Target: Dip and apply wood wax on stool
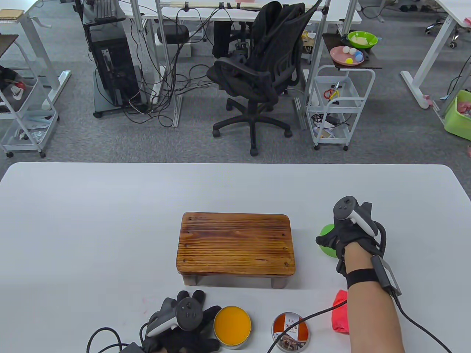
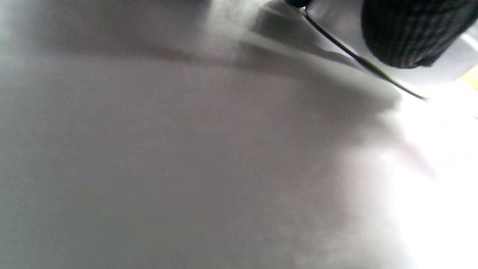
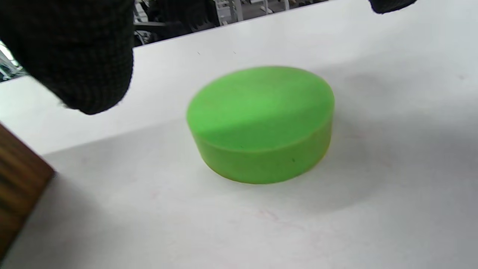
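Stool (image 1: 235, 243), ridged brown wood, sits at table centre, long axis left-right; only 2 legs show. Lower left, left hand (image 1: 184, 327) lies spread beside the open wax tin (image 1: 232, 325); its lid (image 1: 290, 332) is cut off below. At right, right hand (image 1: 340, 239), fingers apart, hovers over and partly hides the green sponge (image 3: 261, 123).
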The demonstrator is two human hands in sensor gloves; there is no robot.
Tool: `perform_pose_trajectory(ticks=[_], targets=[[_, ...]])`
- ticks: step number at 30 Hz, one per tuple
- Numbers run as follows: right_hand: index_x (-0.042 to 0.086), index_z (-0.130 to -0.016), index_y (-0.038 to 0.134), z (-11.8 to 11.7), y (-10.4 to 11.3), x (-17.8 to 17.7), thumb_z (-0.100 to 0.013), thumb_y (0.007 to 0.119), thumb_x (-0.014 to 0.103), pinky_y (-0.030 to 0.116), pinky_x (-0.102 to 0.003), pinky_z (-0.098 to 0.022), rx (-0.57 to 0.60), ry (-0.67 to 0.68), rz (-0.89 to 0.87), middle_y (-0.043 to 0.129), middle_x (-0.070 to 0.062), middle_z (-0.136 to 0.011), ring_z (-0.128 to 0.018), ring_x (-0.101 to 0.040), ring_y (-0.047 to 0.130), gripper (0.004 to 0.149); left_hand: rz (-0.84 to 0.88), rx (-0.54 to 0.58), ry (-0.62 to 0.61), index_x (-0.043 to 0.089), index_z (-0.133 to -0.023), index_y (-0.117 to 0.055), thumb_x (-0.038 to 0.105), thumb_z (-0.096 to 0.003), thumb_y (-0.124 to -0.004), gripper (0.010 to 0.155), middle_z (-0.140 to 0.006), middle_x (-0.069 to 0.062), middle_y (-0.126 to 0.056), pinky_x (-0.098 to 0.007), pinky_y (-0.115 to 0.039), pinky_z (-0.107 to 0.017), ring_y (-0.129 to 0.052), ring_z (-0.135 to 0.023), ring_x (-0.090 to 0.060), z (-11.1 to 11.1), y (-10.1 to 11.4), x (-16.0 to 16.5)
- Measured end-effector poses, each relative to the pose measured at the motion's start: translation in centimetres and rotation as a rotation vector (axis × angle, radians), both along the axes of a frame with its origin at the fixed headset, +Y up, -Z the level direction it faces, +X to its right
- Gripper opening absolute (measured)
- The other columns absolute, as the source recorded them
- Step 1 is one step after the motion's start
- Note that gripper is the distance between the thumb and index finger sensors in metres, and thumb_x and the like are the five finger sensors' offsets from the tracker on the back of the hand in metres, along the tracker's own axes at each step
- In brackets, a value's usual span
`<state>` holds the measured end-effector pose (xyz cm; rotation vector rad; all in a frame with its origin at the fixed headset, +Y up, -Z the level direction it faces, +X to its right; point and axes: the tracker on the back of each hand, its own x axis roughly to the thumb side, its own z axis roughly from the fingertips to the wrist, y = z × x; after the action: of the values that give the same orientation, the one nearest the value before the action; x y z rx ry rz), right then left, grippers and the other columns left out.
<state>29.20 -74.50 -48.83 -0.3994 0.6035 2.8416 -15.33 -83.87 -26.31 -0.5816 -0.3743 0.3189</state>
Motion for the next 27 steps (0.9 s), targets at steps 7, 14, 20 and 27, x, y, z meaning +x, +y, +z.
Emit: perform_pose_trajectory(ticks=[7,14,20,27], targets=[[0.027,-0.107,0.017,-0.9,-3.4,1.0,-0.026,0.097,0.067,0.05,-0.072,-0.07,-0.086,-0.042,-0.053,0.015,-0.023,-0.116,-0.102,-0.062,0.034,0.12,0.0,0.0,0.0,0.057,-0.103,-0.034,0.073,-0.0584,-0.07,0.06,-0.118,-0.007,0.01,-0.079,-0.001,-0.06,0.015,-0.099,-0.049,0.0,0.0,0.0],[0.022,-0.107,0.026,-0.8,-4.4,0.5,-0.028,0.101,0.06,0.062,-0.063,-0.068,-0.026,-0.008,0.011,0.033,-0.026,-0.113,-0.094,-0.055,0.058,0.115,0.0,0.0,0.0,0.058,-0.103,-0.034,0.074,-0.0583,-0.07,0.06,-0.118,-0.007,0.01,-0.079,0.0,-0.06,0.015,-0.099,-0.049,0.0,0.0,0.0],[0.021,-0.108,0.029,0.3,-1.1,-0.4,-0.029,0.099,0.061,0.064,-0.062,-0.066,0.1,0.064,-0.005,0.035,-0.028,-0.112,-0.091,-0.056,0.058,0.113,0.0,0.0,0.0,0.058,-0.103,-0.034,0.074,-0.0583,-0.07,0.059,-0.118,-0.007,0.01,-0.079,0.0,-0.06,0.015,-0.099,-0.049,0.0,0.0,0.0],[0.02,-0.109,0.032,5.4,7.8,-5.8,-0.029,0.098,0.063,0.066,-0.061,-0.065,0.298,0.411,0.041,0.039,-0.029,-0.112,-0.09,-0.055,0.061,0.112,0.0,0.0,0.0,0.058,-0.103,-0.033,0.074,-0.0583,-0.07,0.06,-0.118,-0.007,0.011,-0.079,0.0,-0.06,0.016,-0.099,-0.049,0.0,0.0,0.0]])
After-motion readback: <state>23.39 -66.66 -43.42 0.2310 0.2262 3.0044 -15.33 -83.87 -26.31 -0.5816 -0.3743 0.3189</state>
